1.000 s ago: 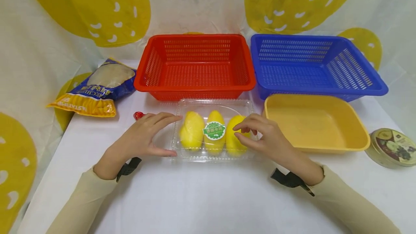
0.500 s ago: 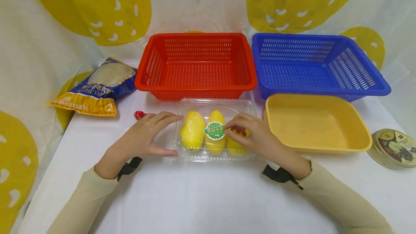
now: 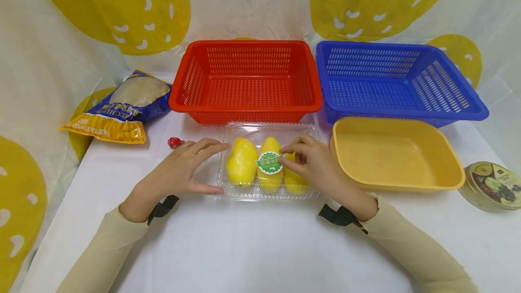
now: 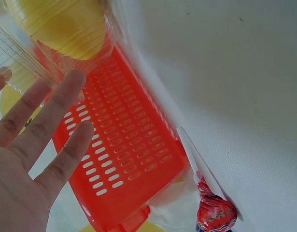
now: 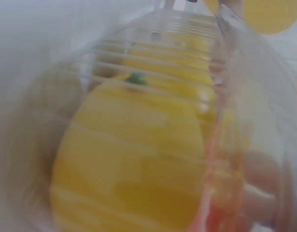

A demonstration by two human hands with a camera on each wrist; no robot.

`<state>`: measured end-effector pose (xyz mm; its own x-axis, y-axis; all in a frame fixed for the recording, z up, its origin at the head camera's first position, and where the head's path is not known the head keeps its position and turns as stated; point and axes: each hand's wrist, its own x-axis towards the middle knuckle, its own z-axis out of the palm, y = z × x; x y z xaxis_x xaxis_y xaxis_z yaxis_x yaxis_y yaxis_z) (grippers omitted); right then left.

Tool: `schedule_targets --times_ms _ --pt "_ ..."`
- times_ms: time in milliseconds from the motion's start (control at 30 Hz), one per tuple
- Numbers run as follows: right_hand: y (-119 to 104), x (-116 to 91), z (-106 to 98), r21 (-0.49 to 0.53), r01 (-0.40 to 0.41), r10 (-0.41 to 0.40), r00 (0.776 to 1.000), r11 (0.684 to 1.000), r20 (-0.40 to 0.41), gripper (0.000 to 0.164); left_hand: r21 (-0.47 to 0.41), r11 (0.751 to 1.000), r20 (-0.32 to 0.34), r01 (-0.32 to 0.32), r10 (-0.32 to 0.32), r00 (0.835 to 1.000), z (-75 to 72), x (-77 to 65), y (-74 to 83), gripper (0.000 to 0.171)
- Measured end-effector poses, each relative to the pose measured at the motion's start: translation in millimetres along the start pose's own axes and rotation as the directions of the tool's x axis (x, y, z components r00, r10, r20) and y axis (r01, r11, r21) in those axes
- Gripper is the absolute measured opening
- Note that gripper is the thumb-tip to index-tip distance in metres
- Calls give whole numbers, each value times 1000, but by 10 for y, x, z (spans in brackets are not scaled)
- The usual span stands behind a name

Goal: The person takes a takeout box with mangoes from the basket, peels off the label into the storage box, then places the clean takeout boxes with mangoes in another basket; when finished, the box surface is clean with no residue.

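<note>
A clear plastic box point(image 3: 260, 129) holding yellow mangoes point(image 3: 242, 162) lies before me, with a green and white sticker point(image 3: 268, 165) on its lid. My right hand point(image 3: 315, 162) pinches the sticker's right end between thumb and index finger, over the rightmost mango. On the other side, my left hand point(image 3: 175, 168) spreads thumb and fingers along the box's left edge; whether it touches is hard to tell. The left wrist view has these fingers straight beside the clear wall. Up close in the right wrist view, a mango point(image 5: 134, 150) with a green tip shows through the plastic, blurred.
A red basket point(image 3: 244, 116) stands behind the box, with a blue basket point(image 3: 407, 114) to its right. A yellow tub point(image 3: 395, 157) and a round tin point(image 3: 494, 184) sit at right. On the left lie a pasta bag point(image 3: 122, 110) and a red-wrapped lollipop point(image 4: 216, 211).
My right hand has moved left from above the right mango to the sticker, and thumb and index finger have closed on its right end. The left hand has stayed in place.
</note>
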<state>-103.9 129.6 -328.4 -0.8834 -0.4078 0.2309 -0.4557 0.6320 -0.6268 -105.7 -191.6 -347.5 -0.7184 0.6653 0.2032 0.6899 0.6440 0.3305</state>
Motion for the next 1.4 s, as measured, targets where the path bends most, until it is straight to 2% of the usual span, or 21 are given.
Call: schedule_targets --times_ms 233,533,833,1067,1400 --pt "-1 56 -40 16 -49 48 998 999 45 14 -5 1000 -7 -8 8 1000 7 3 2 90" --pt "-16 88 -37 1 -7 7 999 1000 41 8 -16 1000 13 18 -18 1000 10 -4 2 90" --pt "-28 77 -16 19 -41 40 997 999 62 5 -29 999 20 22 -22 1000 16 -17 -26 91" --pt "-12 64 -27 29 -23 20 995 999 95 8 -41 999 7 22 -22 1000 30 -9 -31 93" --pt "-20 48 -32 126 -38 28 996 991 79 10 -52 998 -2 25 -25 1000 53 -18 -54 92"
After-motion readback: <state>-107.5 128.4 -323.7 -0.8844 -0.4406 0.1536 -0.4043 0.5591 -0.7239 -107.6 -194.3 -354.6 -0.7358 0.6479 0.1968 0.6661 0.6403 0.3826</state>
